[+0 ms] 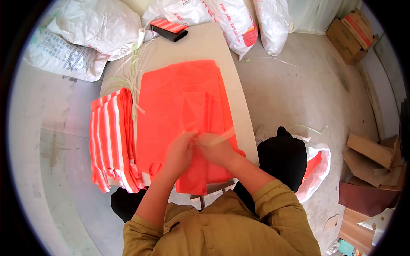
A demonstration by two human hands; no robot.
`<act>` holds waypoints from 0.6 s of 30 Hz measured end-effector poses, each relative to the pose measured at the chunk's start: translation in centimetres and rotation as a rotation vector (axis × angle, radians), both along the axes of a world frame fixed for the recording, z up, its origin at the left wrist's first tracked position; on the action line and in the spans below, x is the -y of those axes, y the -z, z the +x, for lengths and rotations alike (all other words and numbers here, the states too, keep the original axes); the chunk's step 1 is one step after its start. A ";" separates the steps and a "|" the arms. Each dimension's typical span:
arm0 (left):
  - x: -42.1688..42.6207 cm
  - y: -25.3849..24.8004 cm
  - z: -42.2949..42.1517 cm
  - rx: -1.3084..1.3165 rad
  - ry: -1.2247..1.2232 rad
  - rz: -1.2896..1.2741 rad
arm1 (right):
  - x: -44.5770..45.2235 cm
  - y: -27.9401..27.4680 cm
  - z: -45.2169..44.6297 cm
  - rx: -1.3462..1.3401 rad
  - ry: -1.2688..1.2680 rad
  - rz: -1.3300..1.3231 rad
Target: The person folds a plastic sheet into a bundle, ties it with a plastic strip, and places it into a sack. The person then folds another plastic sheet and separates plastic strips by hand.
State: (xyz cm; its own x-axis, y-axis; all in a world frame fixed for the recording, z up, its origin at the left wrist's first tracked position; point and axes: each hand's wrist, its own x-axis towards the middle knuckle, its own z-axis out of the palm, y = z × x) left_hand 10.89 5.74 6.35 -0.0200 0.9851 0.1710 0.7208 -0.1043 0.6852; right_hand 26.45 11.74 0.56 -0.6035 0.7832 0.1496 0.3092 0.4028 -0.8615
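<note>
My left hand [181, 148] and my right hand [215, 148] meet over a narrow folded bundle of red plastic bags [193, 181]. Both are closed, fingertips close together and slightly blurred. A pale plastic strip [224, 135] runs out from between them to the right, and where it passes under my fingers is hidden. Beneath the bundle lies a wide flat stack of red plastic bags [161, 98]. To its left, folded red-and-white striped bags [112, 138] hang over the table's edge.
Loose pale and green strips [136, 77] lie at the table's [205, 42] upper left. A black item with a striped cover [170, 30] sits at the far end. Full white sacks [98, 25] crowd behind. Cardboard boxes [351, 37] and an open carton [371, 160] stand at right.
</note>
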 end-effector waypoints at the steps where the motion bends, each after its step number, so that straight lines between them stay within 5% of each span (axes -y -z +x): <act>1: -0.2 0.6 -0.3 -0.015 0.036 0.011 | -0.1 0.1 0.0 -0.028 0.000 0.020; 18: 0.1 2.6 -0.5 0.229 -0.215 -0.144 | 0.0 -1.6 0.5 -0.163 0.068 -0.380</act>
State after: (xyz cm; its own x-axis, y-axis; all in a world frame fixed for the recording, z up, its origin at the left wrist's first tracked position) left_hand 10.42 5.67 3.79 -0.2514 0.9679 -0.0028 0.5416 0.1431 0.8284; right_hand 26.99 11.76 2.20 -0.5406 0.8385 -0.0689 0.1719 0.0299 -0.9847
